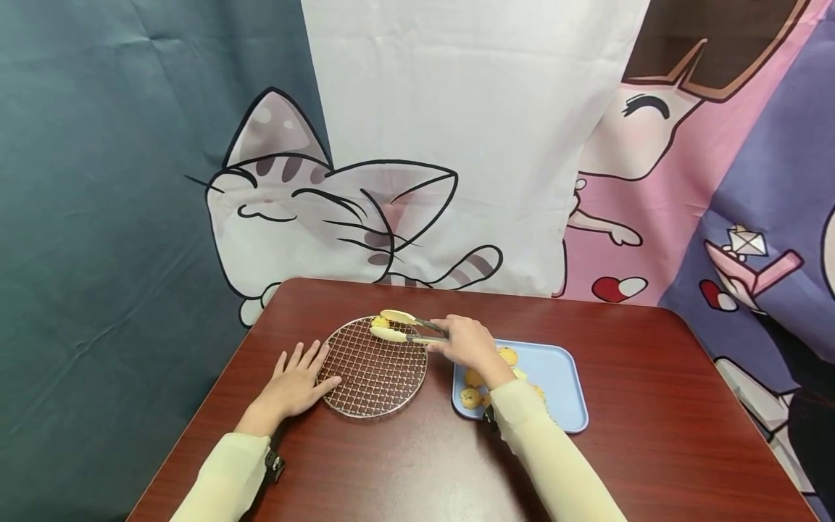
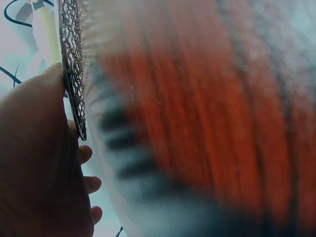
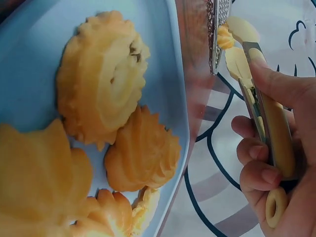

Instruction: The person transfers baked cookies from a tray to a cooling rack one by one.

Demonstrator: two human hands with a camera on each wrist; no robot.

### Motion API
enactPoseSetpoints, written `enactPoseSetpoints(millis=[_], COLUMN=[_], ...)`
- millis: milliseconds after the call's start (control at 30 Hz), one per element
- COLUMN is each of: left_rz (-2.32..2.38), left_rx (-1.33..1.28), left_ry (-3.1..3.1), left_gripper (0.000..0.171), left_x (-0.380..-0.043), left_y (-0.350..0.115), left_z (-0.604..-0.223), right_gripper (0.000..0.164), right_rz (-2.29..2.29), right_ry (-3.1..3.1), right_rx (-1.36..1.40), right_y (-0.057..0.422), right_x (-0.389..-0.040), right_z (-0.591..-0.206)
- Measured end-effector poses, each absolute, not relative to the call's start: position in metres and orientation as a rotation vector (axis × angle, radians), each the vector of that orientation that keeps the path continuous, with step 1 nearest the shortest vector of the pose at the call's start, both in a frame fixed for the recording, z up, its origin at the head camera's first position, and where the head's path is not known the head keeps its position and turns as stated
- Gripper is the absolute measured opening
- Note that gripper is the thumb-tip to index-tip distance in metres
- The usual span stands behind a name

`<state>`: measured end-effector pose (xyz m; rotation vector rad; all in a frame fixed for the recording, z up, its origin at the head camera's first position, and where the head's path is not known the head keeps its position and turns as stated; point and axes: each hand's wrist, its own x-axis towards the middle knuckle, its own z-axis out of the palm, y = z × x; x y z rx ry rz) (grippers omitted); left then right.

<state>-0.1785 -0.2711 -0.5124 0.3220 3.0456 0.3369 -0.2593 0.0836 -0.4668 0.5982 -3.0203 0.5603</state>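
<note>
My right hand (image 1: 466, 341) grips a pair of tongs (image 3: 276, 133) with cream-coloured tips, thumb on one side and fingers curled round the other. Between the tips is a small golden pastry (image 1: 380, 322), right at the far edge of a round wire rack (image 1: 375, 373). My left hand (image 1: 293, 384) lies with fingers spread at the rack's left side, its thumb over the rim. In the left wrist view, the rack (image 2: 74, 74) shows edge-on beside the thumb.
A light blue tray (image 1: 564, 391) stands right of the rack, partly under my right forearm. Several golden pastries (image 3: 103, 79) lie on it, some round and fluted, some ridged. The brown wooden table (image 1: 391, 471) ends at a cloth backdrop (image 1: 483, 145) with cartoon figures.
</note>
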Motion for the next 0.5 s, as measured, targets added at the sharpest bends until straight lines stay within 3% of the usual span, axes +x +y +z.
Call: enactPoseSetpoints(millis=[500], left_rz=[0.323], left_rx=[0.324], left_ry=[3.047], left_gripper=[0.082], left_x=[-0.1792], left_y=[-0.2704], left_z=[-0.5114], right_gripper=[0.057], right_rz=[0.451], right_ry=[-2.992], right_rx=[0.644], right_y=[0.0772], right_x=[-0.2609], right_z=[-0.4686])
